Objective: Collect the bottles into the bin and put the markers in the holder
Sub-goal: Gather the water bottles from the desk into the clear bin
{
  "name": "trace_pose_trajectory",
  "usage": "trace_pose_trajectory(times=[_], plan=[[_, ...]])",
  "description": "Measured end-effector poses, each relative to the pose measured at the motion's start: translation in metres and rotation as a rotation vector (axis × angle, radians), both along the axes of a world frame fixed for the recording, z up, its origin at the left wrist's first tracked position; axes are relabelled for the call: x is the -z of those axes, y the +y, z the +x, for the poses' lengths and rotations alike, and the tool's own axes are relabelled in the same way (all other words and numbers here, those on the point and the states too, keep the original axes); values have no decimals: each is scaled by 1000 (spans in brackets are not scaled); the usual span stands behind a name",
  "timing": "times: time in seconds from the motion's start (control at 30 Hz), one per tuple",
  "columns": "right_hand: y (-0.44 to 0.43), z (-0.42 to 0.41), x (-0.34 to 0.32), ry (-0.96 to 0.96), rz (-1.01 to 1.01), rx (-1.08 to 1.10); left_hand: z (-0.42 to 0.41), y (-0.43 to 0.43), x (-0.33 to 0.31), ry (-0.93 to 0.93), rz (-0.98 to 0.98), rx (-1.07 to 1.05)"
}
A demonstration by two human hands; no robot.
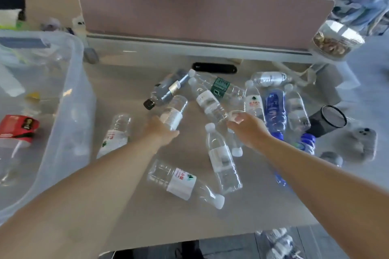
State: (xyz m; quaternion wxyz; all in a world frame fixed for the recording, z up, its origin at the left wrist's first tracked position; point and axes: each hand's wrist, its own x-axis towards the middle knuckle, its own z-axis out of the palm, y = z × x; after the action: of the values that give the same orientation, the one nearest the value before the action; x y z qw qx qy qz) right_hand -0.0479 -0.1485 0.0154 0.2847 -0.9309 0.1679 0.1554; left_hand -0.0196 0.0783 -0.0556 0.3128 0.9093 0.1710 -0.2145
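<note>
Several empty plastic bottles lie scattered over the beige table [130,206]. My left hand [161,131] is closed around the lower end of a clear bottle with a white label [174,111]. My right hand [247,127] grips the end of another clear bottle with a white label [207,101] that points up and left. A large clear plastic bin [69,111] stands at the left with a few bottles and a red-labelled one inside. A black mesh holder [329,120] lies tipped on its side at the right. No markers are visible.
A dark grey bottle [168,90], a green-labelled bottle [219,86] and blue bottles [274,109] lie near the hands. A pink desk divider [189,6] closes the back. A jar of nuts [334,42] and a grey plush toy [364,141] sit at the right.
</note>
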Motion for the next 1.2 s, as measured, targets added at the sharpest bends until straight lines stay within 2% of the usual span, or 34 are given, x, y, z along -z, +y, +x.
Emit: trace_pose_trajectory(times=[0.1,0.3,0.43,0.6,0.77,0.87,0.97,1.2], plan=[[-10,-12,14,16,31,47,-2,-4,20,-90,103,52],[-5,-22,26,39,79,159,4,-9,1,-158,72,32],[23,-23,40,64,13,124,15,0,-39,-259,17,37],[54,-32,70,53,-197,95,21,25,-81,-377,-16,8],[70,-37,85,92,-198,79,20,46,-98,-414,-50,-34],[76,-19,47,44,-172,75,16,54,-114,-425,-79,-68],[84,16,-21,-150,-151,56,18,61,-146,-477,-90,-75],[138,72,-197,-519,-14,65,34,115,-263,-791,-69,-94]])
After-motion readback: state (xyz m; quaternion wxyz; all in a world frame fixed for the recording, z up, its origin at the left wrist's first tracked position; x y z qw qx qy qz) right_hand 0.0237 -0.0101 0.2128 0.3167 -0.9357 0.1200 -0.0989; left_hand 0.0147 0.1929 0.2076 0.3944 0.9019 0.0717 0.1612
